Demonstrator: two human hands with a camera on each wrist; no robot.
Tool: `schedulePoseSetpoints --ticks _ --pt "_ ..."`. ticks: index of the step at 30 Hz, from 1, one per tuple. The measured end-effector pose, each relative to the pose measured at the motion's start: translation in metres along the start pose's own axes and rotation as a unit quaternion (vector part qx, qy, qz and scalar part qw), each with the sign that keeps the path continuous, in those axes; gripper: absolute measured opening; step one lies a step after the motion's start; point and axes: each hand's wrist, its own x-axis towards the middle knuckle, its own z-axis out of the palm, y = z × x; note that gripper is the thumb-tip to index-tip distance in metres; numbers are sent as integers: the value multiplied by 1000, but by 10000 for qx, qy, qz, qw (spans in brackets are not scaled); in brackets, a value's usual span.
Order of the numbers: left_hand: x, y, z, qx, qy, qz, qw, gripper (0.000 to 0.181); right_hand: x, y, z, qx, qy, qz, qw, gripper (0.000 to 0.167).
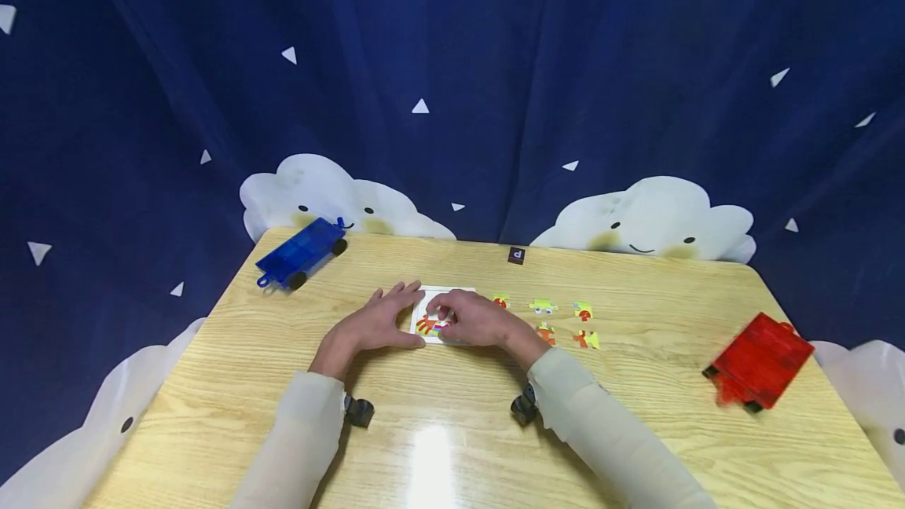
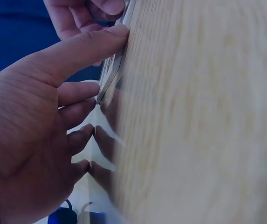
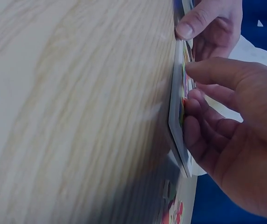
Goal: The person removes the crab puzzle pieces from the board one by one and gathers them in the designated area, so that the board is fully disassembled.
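Note:
A white-framed puzzle board (image 1: 444, 288) lies flat on the table, with orange and striped puzzle pieces (image 1: 427, 327) inside it. My left hand (image 1: 378, 322) holds the board at its left side, thumb by the near edge and fingertips by the far corner. Over the board is my right hand (image 1: 481, 319), fingers curled, thumb and fingertips down on a colourful puzzle piece (image 3: 185, 101). That piece is mostly covered by the fingers. Right of the board lie several loose pieces, among them a yellow-green one (image 1: 543, 305) and an orange-and-yellow one (image 1: 587, 339).
A blue toy wagon (image 1: 302, 252) stands at the table's back left. On the right is a red toy wagon (image 1: 762, 360), near the edge. A small dark tile (image 1: 517, 255) with a letter lies at the back edge. Behind hangs a dark blue curtain (image 1: 467, 61).

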Motion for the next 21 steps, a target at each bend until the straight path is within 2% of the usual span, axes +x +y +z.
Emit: schedulePoseSetpoints --ticks 6,21 --pt "1 -1 0 -103 2 -9 9999 92 0 -3 1 -245 -75 26 9997 46" --pt "4 -5 2 -304 5 -17 9995 94 6 -7 -3 -421 -427 247 9979 41"
